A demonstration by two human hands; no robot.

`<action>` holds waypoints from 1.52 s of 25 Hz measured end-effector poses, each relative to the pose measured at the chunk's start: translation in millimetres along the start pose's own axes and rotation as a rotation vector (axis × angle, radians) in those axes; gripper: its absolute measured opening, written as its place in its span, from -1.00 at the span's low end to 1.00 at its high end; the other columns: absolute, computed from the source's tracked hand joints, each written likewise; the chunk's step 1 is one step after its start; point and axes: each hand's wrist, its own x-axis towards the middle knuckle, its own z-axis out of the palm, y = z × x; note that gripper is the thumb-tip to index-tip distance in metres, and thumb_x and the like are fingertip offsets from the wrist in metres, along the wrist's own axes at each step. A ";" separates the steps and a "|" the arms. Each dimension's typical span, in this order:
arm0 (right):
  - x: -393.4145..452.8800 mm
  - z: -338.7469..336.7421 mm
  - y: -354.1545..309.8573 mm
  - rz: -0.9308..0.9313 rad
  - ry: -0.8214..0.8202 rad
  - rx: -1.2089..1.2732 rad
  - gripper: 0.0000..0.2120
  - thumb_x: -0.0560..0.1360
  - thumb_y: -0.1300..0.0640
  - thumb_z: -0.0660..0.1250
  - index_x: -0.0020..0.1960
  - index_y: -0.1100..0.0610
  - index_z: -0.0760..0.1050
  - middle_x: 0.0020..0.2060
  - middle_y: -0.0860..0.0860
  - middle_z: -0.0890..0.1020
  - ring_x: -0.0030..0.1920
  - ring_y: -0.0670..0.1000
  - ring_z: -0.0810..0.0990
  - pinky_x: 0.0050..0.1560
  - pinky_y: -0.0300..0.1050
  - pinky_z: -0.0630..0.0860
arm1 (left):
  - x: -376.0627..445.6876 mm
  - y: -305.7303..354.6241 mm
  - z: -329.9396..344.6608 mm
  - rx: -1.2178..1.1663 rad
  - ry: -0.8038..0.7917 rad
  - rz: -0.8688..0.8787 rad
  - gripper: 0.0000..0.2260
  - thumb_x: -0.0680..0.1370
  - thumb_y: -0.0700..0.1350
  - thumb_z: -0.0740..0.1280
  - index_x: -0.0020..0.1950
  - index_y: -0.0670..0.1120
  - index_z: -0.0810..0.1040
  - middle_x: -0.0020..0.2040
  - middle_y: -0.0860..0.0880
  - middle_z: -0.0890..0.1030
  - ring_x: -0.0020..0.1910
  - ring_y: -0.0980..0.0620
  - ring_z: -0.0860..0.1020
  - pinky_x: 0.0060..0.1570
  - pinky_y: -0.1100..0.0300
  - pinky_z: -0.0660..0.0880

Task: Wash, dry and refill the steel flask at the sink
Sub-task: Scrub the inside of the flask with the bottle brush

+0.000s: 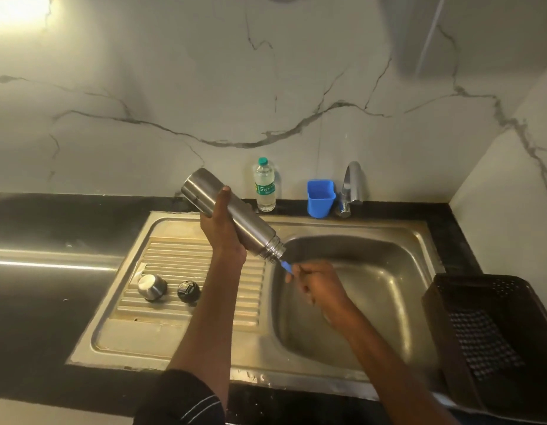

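My left hand (223, 231) grips the steel flask (250, 223) around its middle. The flask is tilted, base up to the left and open threaded mouth down over the left edge of the sink basin (389, 271). My right hand (318, 283) pinches a blue brush handle (287, 266) whose far end goes into the flask's mouth; the brush head is hidden inside. The flask's steel cup cap (152, 286) and black stopper (188, 291) lie on the ribbed drainboard (180, 259).
A plastic water bottle (264, 187), a blue holder (320, 197) and the chrome tap (352, 187) stand along the back edge by the marble wall. A dark plastic basket (493, 332) sits on the black counter right of the sink.
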 end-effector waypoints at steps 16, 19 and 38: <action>-3.4 -24.8 -0.5 0.025 -0.148 0.006 -0.70 0.68 0.25 0.28 -0.06 0.04 0.74 -0.53 -0.06 0.40 -0.53 -0.12 0.28 -0.47 -0.29 0.24 | 34.0 3.8 -19.2 -0.083 -0.003 -0.079 -0.40 0.49 0.05 0.54 0.43 -0.18 0.48 0.02 -0.23 0.67 -0.12 -0.20 0.73 -0.11 -0.06 0.67; -0.9 6.2 -18.3 0.009 -0.170 0.006 -0.67 0.67 0.29 0.21 -0.09 0.07 0.69 -0.57 -0.15 0.37 -0.55 -0.17 0.26 -0.52 -0.34 0.20 | 22.5 -5.7 -21.7 -0.057 -0.027 -0.092 -0.36 0.44 0.10 0.55 0.41 -0.19 0.49 0.01 -0.22 0.69 -0.11 -0.20 0.72 -0.09 -0.09 0.68; 16.6 -6.1 -7.2 0.108 -0.136 -0.009 -0.84 0.66 0.18 0.34 -0.07 0.13 0.64 -0.37 0.03 0.55 -0.47 -0.13 0.42 -0.47 -0.27 0.32 | 53.4 2.9 -49.4 -0.156 0.119 -0.031 -0.41 0.50 0.03 0.54 0.43 -0.17 0.45 0.08 -0.23 0.68 -0.09 -0.17 0.73 -0.07 -0.04 0.69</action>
